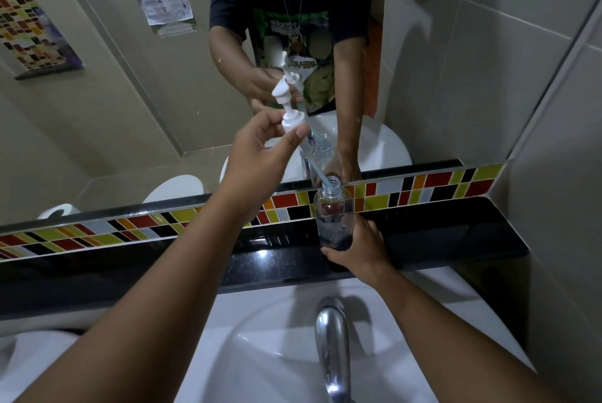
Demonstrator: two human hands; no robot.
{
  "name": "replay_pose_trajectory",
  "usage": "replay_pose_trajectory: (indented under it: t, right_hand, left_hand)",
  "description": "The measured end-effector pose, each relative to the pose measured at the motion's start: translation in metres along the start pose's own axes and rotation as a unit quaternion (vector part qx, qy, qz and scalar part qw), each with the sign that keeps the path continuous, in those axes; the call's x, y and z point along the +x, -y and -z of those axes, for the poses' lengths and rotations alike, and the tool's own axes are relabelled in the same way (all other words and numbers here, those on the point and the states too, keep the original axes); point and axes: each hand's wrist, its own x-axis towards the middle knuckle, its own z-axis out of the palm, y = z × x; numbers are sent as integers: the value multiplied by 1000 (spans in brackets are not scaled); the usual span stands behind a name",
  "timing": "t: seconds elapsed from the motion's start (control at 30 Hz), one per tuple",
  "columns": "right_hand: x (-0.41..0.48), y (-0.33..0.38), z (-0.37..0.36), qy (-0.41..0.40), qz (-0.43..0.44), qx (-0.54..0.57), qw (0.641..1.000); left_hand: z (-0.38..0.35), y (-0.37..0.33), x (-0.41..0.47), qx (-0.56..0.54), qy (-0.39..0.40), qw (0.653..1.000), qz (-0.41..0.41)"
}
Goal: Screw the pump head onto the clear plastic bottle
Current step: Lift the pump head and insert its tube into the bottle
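A: Where is the clear plastic bottle (334, 217) right now?

B: It stands upright on the glossy black stone surface (456, 239) behind the white ceramic washbasin (260, 353), just in front of the strip of red, yellow, black and white mosaic tiles (439, 186). The right hand (361, 249) is wrapped around its lower half, fingers closed on the body. The neck is open, with no cap on it.

A: And the white plastic pump head (288, 109)?

B: It is up in the air, to the left of the bottle and higher than it. The left hand (260, 155) pinches its white collar between thumb and fingertips, the nozzle end pointing up and away toward the mirror (130, 109).

A: Is it on the bottle at all?

B: Only the thin translucent dip tube (317, 168) reaches it. The tube slants down to the right from the collar, and its lower end sits at the bottle's mouth. I cannot tell how far the tip goes inside. The collar itself is well apart from the neck threads.

A: Anything in the bottle?

B: The lower part looks dark, but through the clear wall I cannot tell liquid from the black surface behind.

A: What else is near?

B: A chrome tap spout (332, 347) curves over the basin, nearer the camera than the right hand. The mirror above the tile strip repeats both hands, the pump and the bottle.
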Motion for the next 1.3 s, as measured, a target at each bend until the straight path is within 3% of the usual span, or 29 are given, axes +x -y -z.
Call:
replay_pose_trajectory:
  t: [0.93, 1.3]
  right_hand:
    - [-1, -4, -3, -18, 30, 1, 999]
    - [-2, -1, 0, -1, 23, -10, 1000]
  left_hand:
    - [-35, 70, -12, -2, 115, 991, 74]
    - [-41, 77, -22, -29, 85, 993, 71]
